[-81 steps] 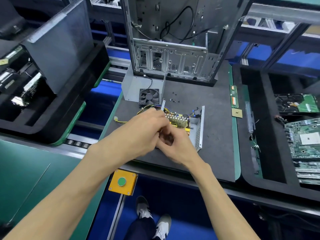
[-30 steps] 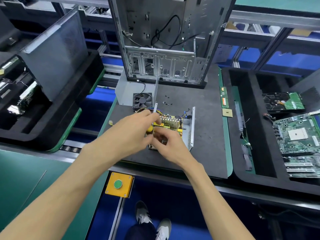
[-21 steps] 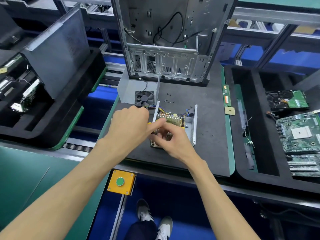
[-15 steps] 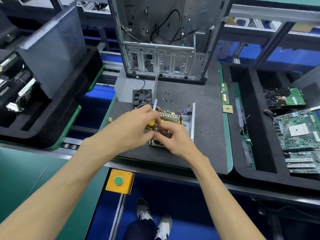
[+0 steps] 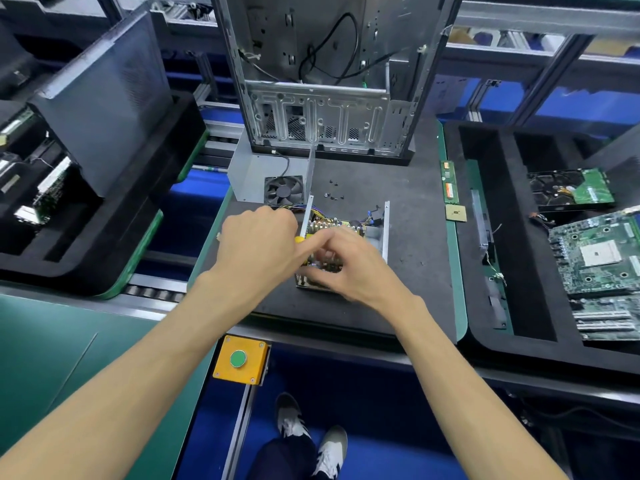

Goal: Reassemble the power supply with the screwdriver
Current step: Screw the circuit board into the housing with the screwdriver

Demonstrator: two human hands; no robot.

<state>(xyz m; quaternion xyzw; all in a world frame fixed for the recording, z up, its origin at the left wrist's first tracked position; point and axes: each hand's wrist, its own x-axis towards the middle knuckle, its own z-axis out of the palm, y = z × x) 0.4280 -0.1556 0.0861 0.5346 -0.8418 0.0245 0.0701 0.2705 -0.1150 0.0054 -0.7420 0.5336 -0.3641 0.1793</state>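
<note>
No writing is legible; the left hand (image 5: 258, 245) grips the screwdriver (image 5: 298, 239), the right hand (image 5: 349, 263) pinches inside the power supply (image 5: 375, 233).

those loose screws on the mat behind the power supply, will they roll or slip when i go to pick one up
The screws look tiny and scattered, so probably fiddly to pinch and easy to drop. They lie on a dark, matte mat, which likely keeps them from rolling far. Being small metal parts, they should be light and stiff, not fragile.
</note>
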